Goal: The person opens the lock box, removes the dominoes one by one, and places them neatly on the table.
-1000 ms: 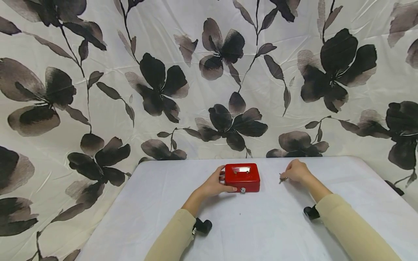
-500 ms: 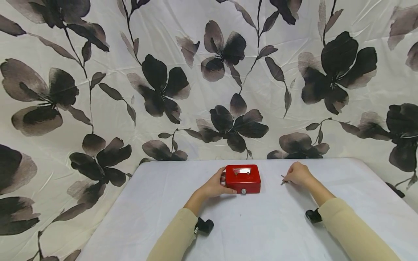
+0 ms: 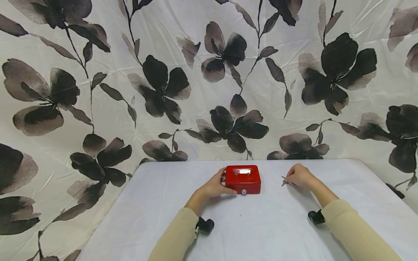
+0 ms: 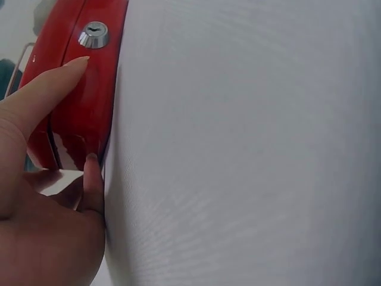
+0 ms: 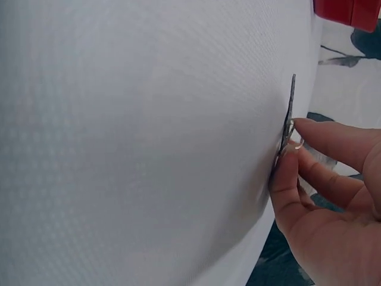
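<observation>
Fingers of the right hand pinch what look like small keys, thumb against fingertips, low by the counter; we cannot tell whether the metal touches it. Comparing this with a second ago, we find only a small change: the keys, a compact bunch then, now show apart from one another beyond the fingertips, and the right hand sits slightly nearer to us. The red box keeps its place on the counter, left of the keys and well apart from them. We see the left hand still gripping its left end, thumb along the front just short of the lock, other fingers about the end. The lid looks closed, and we see nothing in the keyhole. By our reading, then, this is a moment of handling the keys while the box is held steady, with keys and lock not yet brought together.
</observation>
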Action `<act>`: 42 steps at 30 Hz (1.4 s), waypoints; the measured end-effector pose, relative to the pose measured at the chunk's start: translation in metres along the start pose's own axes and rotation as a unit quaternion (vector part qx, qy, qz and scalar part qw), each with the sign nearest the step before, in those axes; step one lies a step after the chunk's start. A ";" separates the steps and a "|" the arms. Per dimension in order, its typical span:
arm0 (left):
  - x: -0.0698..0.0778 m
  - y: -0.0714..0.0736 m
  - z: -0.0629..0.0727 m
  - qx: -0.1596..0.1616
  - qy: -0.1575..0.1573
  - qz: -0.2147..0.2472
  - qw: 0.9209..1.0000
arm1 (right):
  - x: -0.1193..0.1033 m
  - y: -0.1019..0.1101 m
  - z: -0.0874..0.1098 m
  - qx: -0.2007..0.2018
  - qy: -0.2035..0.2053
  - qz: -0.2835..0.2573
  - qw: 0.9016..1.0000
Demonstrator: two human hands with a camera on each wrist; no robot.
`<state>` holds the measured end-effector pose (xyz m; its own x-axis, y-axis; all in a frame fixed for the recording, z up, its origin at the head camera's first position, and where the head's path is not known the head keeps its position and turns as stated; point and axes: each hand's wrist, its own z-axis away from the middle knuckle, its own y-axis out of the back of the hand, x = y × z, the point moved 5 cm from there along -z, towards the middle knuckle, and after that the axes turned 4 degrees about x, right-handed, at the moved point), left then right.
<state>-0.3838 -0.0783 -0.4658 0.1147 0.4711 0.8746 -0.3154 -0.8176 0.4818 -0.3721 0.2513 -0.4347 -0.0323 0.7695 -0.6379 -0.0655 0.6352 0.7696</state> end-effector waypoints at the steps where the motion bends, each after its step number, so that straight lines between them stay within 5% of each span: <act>1: 0.000 0.000 0.000 -0.002 0.000 -0.001 1.000 | 0.000 0.000 0.000 -0.004 -0.004 -0.002 1.000; 10: -0.001 0.000 -0.001 -0.003 -0.005 -0.003 1.000 | -0.004 -0.002 0.004 -0.004 -0.004 0.000 1.000; 20: -0.001 0.000 -0.002 -0.001 0.000 0.000 1.000 | -0.002 -0.002 0.004 0.010 0.042 0.015 0.999; 42: 0.000 0.001 -0.002 -0.001 -0.001 -0.003 1.000 | -0.001 -0.005 0.003 0.008 0.069 -0.030 0.997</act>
<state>-0.3858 -0.0785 -0.4659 0.1190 0.4761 0.8713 -0.3171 -0.8134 0.4877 -0.3683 0.2472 -0.4379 -0.1654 0.7150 -0.6793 -0.0546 0.6811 0.7301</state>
